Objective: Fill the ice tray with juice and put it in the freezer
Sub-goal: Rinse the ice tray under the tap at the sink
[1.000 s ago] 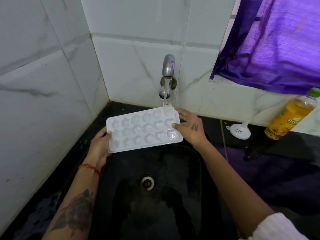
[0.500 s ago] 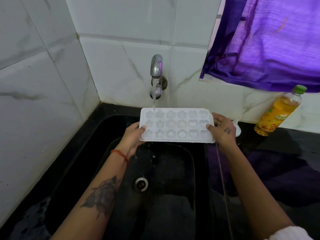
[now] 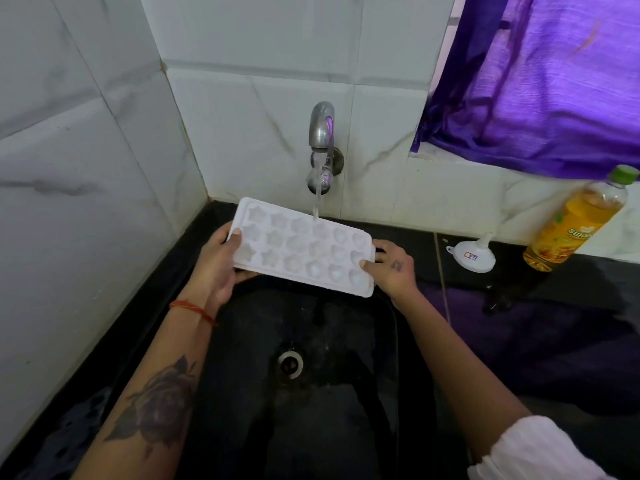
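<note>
Tray: we hold the tray [image 3: 304,249] over the sink [image 3: 242,341], under the tap [image 3: 322,133]; it tilts now, left end higher, where half a second ago it was level.
Water: the stream now falls on the middle cells of the back row; before it fell on the left end, and earlier on the right end.
Left hand: our left hand [image 3: 221,261] grips the left end, thumb on top.
Right hand: our right hand [image 3: 391,268] grips the right end.
Meaning: we think we are rinsing the tray cell by cell; filling is not yet begun.
Juice: the bottle [image 3: 575,223] and funnel [image 3: 471,254] wait on the counter [image 3: 554,306], untouched.
</note>
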A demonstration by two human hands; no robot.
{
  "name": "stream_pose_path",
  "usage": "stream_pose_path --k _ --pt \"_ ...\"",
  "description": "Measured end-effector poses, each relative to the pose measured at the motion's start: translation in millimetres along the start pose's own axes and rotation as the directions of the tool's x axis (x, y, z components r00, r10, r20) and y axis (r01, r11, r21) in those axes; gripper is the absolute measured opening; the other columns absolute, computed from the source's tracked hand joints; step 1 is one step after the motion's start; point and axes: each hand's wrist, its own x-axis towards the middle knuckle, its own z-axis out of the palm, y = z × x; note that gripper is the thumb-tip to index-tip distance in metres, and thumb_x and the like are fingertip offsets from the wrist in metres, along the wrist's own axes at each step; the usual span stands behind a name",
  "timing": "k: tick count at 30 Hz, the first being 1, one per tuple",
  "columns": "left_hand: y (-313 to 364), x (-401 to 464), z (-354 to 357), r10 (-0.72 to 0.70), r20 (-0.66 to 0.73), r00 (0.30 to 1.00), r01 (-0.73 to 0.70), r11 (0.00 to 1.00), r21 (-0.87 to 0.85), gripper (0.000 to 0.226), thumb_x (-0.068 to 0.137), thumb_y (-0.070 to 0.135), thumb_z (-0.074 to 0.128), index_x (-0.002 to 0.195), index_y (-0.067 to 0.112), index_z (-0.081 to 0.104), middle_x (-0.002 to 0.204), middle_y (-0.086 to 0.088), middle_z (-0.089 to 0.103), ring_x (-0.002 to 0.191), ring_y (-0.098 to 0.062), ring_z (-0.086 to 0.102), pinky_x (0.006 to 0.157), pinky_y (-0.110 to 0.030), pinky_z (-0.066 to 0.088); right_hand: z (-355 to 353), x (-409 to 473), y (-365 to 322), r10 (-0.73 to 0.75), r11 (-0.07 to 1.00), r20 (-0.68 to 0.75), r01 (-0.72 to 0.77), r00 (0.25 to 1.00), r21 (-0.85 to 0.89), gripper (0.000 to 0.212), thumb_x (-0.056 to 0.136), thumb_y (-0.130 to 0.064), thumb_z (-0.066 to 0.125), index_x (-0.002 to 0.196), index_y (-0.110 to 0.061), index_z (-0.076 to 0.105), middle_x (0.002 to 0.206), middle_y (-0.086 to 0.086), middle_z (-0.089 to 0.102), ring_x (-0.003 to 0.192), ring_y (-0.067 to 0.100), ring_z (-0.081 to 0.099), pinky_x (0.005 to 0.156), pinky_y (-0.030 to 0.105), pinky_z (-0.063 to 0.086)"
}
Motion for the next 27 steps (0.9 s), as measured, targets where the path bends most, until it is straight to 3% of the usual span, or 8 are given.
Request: stream_pose_path --k 8,11,13,15,18,21,23,27 --pt "-8.0 1.1 -52.0 0.004 -0.202 0.979 -0.029 0.992 -0.120 0.020 0.101 0.025 0.040 0.113 0.021 0.055 0.102 0.000 0.066 0.093 -0.020 0.064 0.069 -0.041 0.053 25.7 1.8 -39.3 -0.102 0.984 0.244 0.134 0.964 -0.119 0.036 0.084 -0.023 0.066 0.117 -0.009 0.060 0.109 0.014 0.067 0.101 0.027 0.063 0.088 0.043 0.053" --pt "-17.1 -0.9 -51.3 -0.022 -0.223 0.975 -0.011 0.989 -0.149 0.027 0.101 0.023 0.040 0.123 0.018 0.054 0.108 -0.003 0.065 0.095 -0.021 0.063 0.071 -0.043 0.054 21.7 17.2 -57.5 -0.156 0.937 0.184 0.204 0.971 -0.283 0.042 0.091 -0.042 0.051 0.085 -0.003 0.065 0.087 0.011 0.068 0.085 0.027 0.062 0.072 0.031 0.049" --pt "-24.4 -2.2 -44.8 -0.045 -0.230 0.972 0.006 0.985 -0.170 0.029 0.101 0.023 0.040 0.126 0.017 0.053 0.109 -0.004 0.064 0.096 -0.021 0.063 0.068 -0.041 0.053 23.3 33.0 -71.8 -0.195 0.928 0.098 0.216 0.976 -0.303 0.049 0.090 -0.047 0.049 0.099 -0.002 0.065 0.104 0.015 0.068 0.097 0.030 0.061 0.080 0.030 0.045" --pt "-31.1 -3.4 -36.3 -0.066 -0.237 0.969 0.023 0.983 -0.181 0.027 0.101 0.023 0.040 0.123 0.019 0.055 0.105 -0.002 0.065 0.095 -0.020 0.064 0.065 -0.039 0.053 30.2 50.7 -88.8 -0.133 0.972 0.036 0.138 0.990 -0.189 0.053 0.084 -0.052 0.056 0.110 -0.005 0.061 0.116 0.015 0.063 0.108 0.030 0.058 0.088 0.030 0.044" --pt "-37.2 -3.2 -24.9 -0.096 -0.231 0.968 0.047 0.976 -0.211 0.020 0.100 0.022 0.041 0.105 0.023 0.060 0.098 0.000 0.066 0.091 -0.019 0.065 0.062 -0.037 0.054 45.9 76.0 -113.4 0.048 0.998 0.087 -0.050 0.995 0.025 0.042 0.075 -0.055 0.066 0.080 -0.015 0.052 0.096 0.010 0.060 0.084 0.025 0.063 0.085 0.036 0.054" --pt "-41.7 0.1 -19.6 -0.104 -0.211 0.972 0.058 0.975 -0.213 0.020 0.101 0.022 0.040 0.104 0.023 0.059 0.098 0.000 0.067 0.091 -0.020 0.065 0.063 -0.038 0.053 58.5 94.2 -125.6 0.073 0.996 0.139 -0.064 0.988 -0.064 0.050 0.078 -0.057 0.061 0.095 -0.011 0.059 0.090 0.004 0.061 0.068 0.018 0.063 0.071 0.028 0.058" --pt "-44.8 3.4 -19.2 -0.100 -0.204 0.974 0.059 0.978 -0.201 0.020 0.101 0.022 0.039 0.106 0.022 0.059 0.099 -0.001 0.067 0.091 -0.020 0.066 0.062 -0.037 0.054 65.0 104.4 -126.5 0.065 0.998 0.129 -0.061 0.990 -0.035 0.039 0.081 -0.048 0.061 0.095 -0.011 0.061 0.086 0.002 0.062 0.064 0.016 0.062 0.057 0.023 0.054" --pt "-50.7 6.8 -19.8 -0.103 -0.208 0.973 0.064 0.980 -0.190 0.021 0.101 0.022 0.041 0.099 0.025 0.062 0.096 0.001 0.069 0.086 -0.017 0.068 0.054 -0.033 0.056 64.2 110.8 -121.4 0.122 0.974 0.208 -0.157 0.971 0.163 0.031 0.084 -0.031 0.060 0.103 -0.007 0.062 0.090 0.008 0.063 0.068 0.018 0.061 0.060 0.026 0.056"
